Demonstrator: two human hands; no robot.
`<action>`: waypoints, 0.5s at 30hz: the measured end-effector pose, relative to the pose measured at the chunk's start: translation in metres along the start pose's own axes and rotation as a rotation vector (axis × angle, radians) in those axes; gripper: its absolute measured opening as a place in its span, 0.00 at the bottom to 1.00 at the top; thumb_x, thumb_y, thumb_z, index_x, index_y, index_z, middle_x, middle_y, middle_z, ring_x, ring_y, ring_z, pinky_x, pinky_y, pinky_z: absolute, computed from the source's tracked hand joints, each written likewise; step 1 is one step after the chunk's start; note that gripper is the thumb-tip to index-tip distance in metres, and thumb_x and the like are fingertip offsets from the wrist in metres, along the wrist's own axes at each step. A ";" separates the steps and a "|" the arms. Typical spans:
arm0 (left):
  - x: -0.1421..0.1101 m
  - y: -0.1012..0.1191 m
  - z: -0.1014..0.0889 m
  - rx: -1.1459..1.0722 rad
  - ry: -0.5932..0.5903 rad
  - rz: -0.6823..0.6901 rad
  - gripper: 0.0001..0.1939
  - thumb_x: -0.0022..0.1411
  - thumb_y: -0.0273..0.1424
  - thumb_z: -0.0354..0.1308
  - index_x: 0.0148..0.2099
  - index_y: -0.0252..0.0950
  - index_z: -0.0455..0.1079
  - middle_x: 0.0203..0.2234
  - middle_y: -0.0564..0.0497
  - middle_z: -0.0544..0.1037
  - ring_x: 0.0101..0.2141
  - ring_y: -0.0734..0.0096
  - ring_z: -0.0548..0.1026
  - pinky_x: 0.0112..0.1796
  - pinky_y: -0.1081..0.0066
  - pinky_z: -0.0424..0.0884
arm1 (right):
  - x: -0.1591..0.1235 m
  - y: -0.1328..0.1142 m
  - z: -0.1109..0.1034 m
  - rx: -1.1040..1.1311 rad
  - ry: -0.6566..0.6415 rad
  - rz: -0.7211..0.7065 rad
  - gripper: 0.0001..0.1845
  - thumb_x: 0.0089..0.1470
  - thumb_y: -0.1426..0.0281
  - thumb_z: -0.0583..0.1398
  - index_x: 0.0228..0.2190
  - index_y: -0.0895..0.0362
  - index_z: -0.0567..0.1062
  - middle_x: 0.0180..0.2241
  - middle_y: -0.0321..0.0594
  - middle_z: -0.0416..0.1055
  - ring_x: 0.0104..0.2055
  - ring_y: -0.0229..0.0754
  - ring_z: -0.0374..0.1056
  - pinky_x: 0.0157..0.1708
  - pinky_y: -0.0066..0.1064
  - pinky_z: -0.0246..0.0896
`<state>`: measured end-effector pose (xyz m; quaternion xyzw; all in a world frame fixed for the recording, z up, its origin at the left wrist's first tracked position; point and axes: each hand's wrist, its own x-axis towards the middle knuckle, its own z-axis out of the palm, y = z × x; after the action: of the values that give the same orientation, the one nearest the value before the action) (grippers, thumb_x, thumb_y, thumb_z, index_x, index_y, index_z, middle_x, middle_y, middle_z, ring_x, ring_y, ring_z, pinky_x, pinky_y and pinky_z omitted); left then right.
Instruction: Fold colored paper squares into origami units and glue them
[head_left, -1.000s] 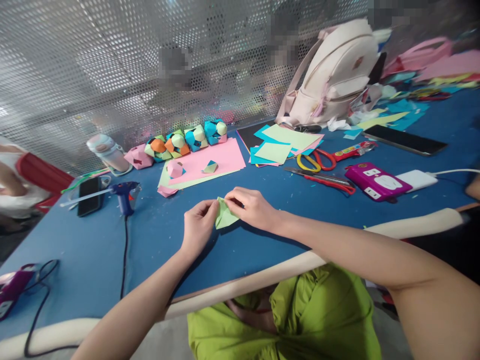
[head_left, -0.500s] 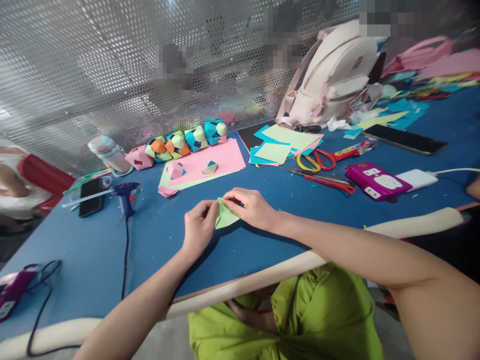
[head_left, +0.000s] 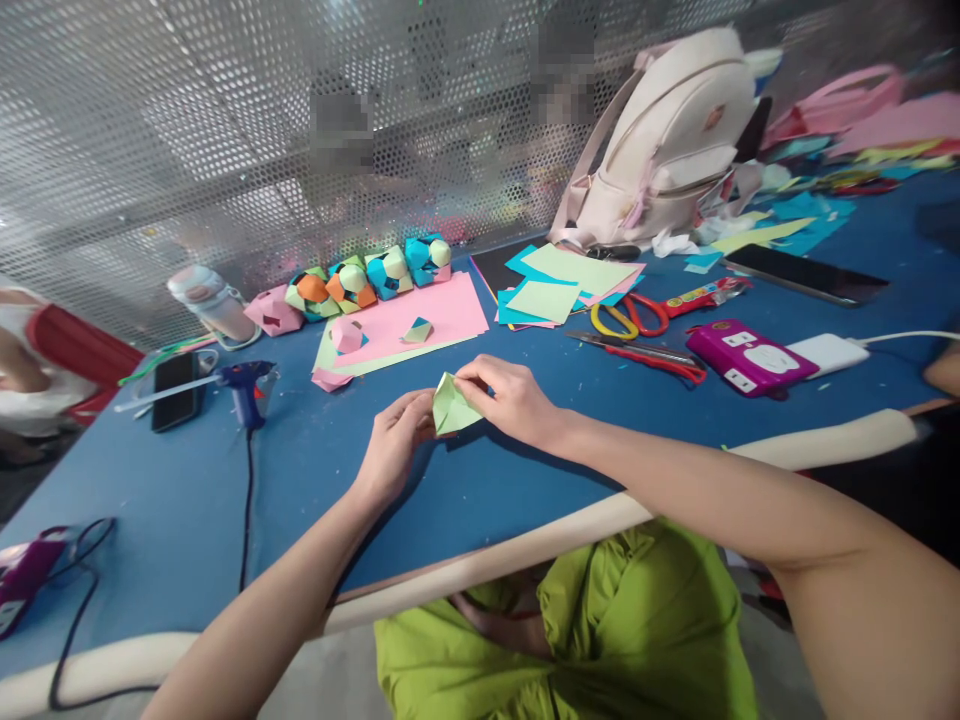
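Observation:
A small folded piece of light green paper [head_left: 452, 411] is held just above the blue table [head_left: 187, 500], between both hands. My left hand [head_left: 394, 445] pinches its left edge with thumb and fingers closed. My right hand [head_left: 510, 398] pinches its top right part, fingers curled over the fold. Behind the hands lies a pink sheet [head_left: 420, 320] with a pink folded ball [head_left: 347, 335] and a small folded piece [head_left: 418, 331] on it.
A row of coloured paper balls [head_left: 367, 275] stands at the mesh wall. A blue glue gun [head_left: 244, 385] and a phone [head_left: 171, 388] lie left. Scissors [head_left: 637, 318], paper squares [head_left: 559, 285], a purple power strip [head_left: 746, 358], another phone [head_left: 806, 275] and a backpack [head_left: 667, 140] are right.
Both hands with the green paper have shifted slightly up and away from me. The paper is lifted and tilted a little more between the fingers.

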<state>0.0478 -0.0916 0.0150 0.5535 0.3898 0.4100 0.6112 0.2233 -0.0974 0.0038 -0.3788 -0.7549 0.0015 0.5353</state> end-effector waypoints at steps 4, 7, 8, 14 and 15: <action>-0.001 0.000 0.002 -0.036 -0.060 -0.097 0.18 0.54 0.40 0.61 0.42 0.31 0.74 0.32 0.46 0.79 0.30 0.64 0.78 0.32 0.66 0.75 | -0.001 0.004 0.000 -0.090 0.000 -0.096 0.08 0.62 0.74 0.52 0.32 0.57 0.69 0.27 0.39 0.70 0.30 0.37 0.67 0.31 0.26 0.60; -0.002 0.000 0.004 0.015 -0.074 -0.118 0.19 0.55 0.40 0.61 0.43 0.30 0.72 0.31 0.47 0.79 0.29 0.64 0.79 0.35 0.65 0.77 | -0.002 0.005 0.001 -0.120 0.018 -0.145 0.07 0.61 0.75 0.52 0.33 0.57 0.69 0.27 0.39 0.70 0.29 0.36 0.66 0.30 0.25 0.60; -0.002 0.000 0.004 0.040 -0.067 -0.117 0.20 0.55 0.41 0.61 0.43 0.30 0.72 0.31 0.47 0.80 0.29 0.63 0.80 0.35 0.65 0.77 | -0.002 0.005 0.001 -0.124 0.021 -0.151 0.07 0.61 0.75 0.52 0.33 0.58 0.69 0.27 0.39 0.70 0.28 0.36 0.66 0.29 0.25 0.60; -0.006 0.006 0.011 0.168 0.011 -0.094 0.19 0.55 0.40 0.61 0.43 0.30 0.70 0.25 0.50 0.78 0.27 0.64 0.80 0.31 0.67 0.77 | -0.003 0.005 0.002 -0.127 -0.009 -0.139 0.08 0.62 0.74 0.52 0.33 0.58 0.69 0.27 0.39 0.70 0.28 0.36 0.66 0.29 0.25 0.60; -0.006 0.006 0.011 0.172 0.017 -0.090 0.19 0.55 0.40 0.61 0.43 0.30 0.69 0.25 0.51 0.78 0.26 0.64 0.79 0.31 0.67 0.77 | -0.003 0.006 0.002 -0.124 -0.011 -0.136 0.08 0.62 0.74 0.52 0.33 0.57 0.69 0.27 0.39 0.70 0.29 0.36 0.67 0.30 0.25 0.61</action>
<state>0.0557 -0.1013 0.0219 0.5824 0.4534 0.3518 0.5757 0.2254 -0.0946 -0.0019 -0.3593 -0.7803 -0.0796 0.5056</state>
